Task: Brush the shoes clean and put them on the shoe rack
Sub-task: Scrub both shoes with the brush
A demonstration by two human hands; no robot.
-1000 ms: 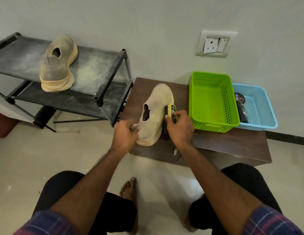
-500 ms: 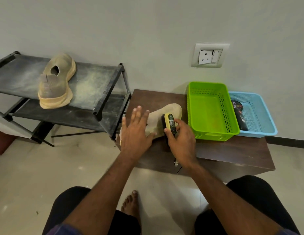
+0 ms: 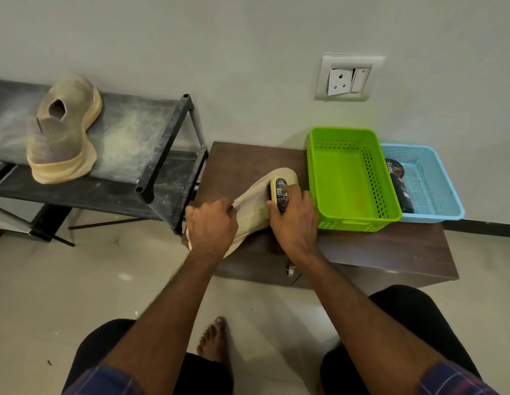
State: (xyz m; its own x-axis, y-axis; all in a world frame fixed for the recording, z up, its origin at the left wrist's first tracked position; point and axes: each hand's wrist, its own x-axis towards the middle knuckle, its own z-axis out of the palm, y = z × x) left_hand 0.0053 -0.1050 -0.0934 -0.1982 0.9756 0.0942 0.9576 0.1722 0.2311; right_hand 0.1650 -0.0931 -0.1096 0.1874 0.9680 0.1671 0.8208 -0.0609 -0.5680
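While two beige knit slip-on shoes are in sight, only one is being worked on: the near shoe (image 3: 256, 206) lies on the left end of a low dark-brown wooden table (image 3: 376, 249), its toe pointing far-right and its heel hanging over the table's near-left edge. The left hand (image 3: 212, 226) is curled closed around the heel end, fingers gripping the fabric at the collar. The right hand (image 3: 295, 220) is clamped on a single yellow-backed shoe brush with a black barcode label (image 3: 280, 192), pressing it against the right side of the shoe's toe half; the bristles are mostly hidden behind the brush back and fingers.

The second shoe (image 3: 64, 132) sits on the top shelf of a black two-tier metal shoe rack (image 3: 162, 143) to the left, well apart from the table, its opening facing up and its toe toward the wall. The shelf fabric around it looks dusty.

Two plastic baskets stand at the table's far-right: a lime-green perforated basket (image 3: 353, 223) just beside the right hand, and a light-blue mesh basket (image 3: 436, 215) touching its right side, holding a dark round tin (image 3: 394, 169) and another dark item I cannot identify. One white wall socket (image 3: 347, 78) is above the table. One bare foot (image 3: 214, 340) rests on the pale tiled floor (image 3: 77, 295) between the knees.
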